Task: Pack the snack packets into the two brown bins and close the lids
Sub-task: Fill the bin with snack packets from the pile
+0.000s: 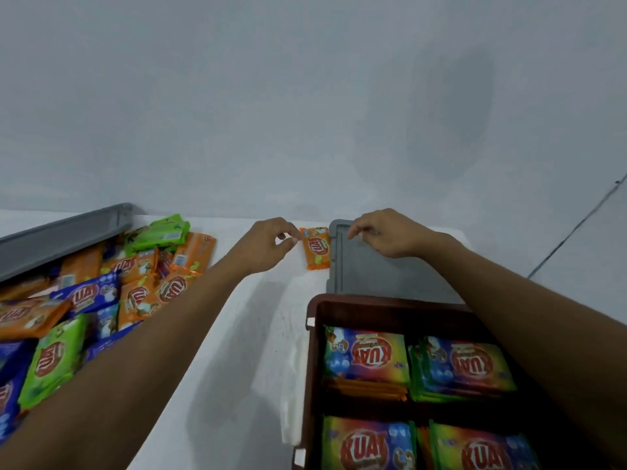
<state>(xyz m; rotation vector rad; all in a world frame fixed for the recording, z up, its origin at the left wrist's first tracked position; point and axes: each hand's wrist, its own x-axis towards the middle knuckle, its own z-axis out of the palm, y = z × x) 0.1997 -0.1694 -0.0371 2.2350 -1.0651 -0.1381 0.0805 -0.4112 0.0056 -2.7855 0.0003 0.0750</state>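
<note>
A brown bin [314, 334] at the lower right holds several colourful snack packets [366, 356] in stacks. Its grey lid [383, 269] is swung open behind it and lies on the white table. My right hand [390, 235] curls over the lid's far edge. An orange packet [317, 249] lies partly under the lid's left side, and my left hand [268, 247] pinches the packet's left corner. At the left lies a heap of orange, green and blue packets [84, 300], with a second grey lid [61, 239] raised behind it.
A strip of white table [237, 334] runs between the heap and the brown bin. A plain grey wall [305, 113] stands right behind the table. A folded white sheet [291, 385] lies against the bin's left wall.
</note>
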